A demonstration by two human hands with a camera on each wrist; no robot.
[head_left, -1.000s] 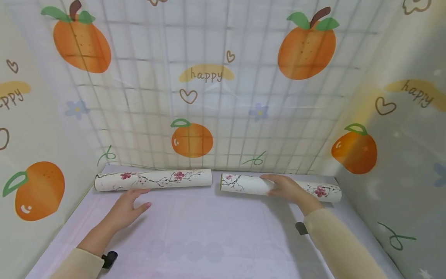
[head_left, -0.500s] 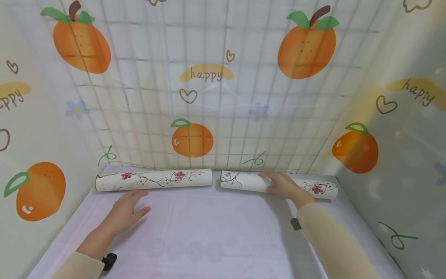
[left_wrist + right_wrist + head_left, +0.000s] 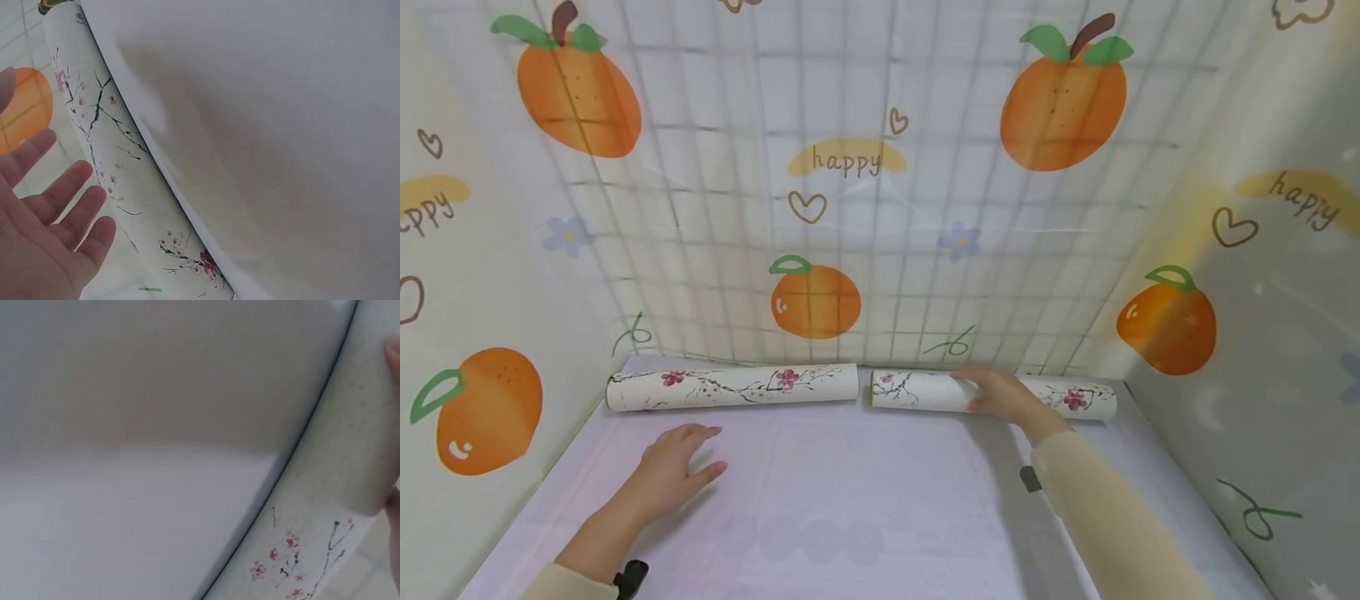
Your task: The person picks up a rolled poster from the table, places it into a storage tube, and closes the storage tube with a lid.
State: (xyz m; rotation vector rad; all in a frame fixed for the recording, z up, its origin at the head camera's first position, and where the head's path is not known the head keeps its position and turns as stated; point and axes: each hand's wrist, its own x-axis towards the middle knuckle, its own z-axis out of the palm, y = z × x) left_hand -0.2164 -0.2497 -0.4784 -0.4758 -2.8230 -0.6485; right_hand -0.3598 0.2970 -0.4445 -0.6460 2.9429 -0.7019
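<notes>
Two white paper rolls printed with dark branches and pink blossoms lie end to end along the back of the table, a small gap between them. My right hand (image 3: 1003, 396) grips the right roll (image 3: 917, 392) from above, near its middle, hiding part of the print. In the right wrist view, a fingertip (image 3: 392, 355) lies on that roll at the picture's right edge. My left hand (image 3: 670, 471) hovers in front of the left roll (image 3: 733, 387), fingers spread and touching nothing. The left wrist view has its loosely extended fingers (image 3: 65, 181) beside the left roll (image 3: 94, 112).
A pale lilac cloth covers the table (image 3: 850, 492). Behind the rolls rises a grid backdrop (image 3: 910, 292) printed with oranges; similar printed sheets (image 3: 1277, 358) stand at both sides. A dark band (image 3: 632, 577) sits on the left wrist.
The right roll has slid left, its right end swinging back, so it lies straighter along the backdrop; my right hand moved with it. My left hand has drawn slightly away from the left roll.
</notes>
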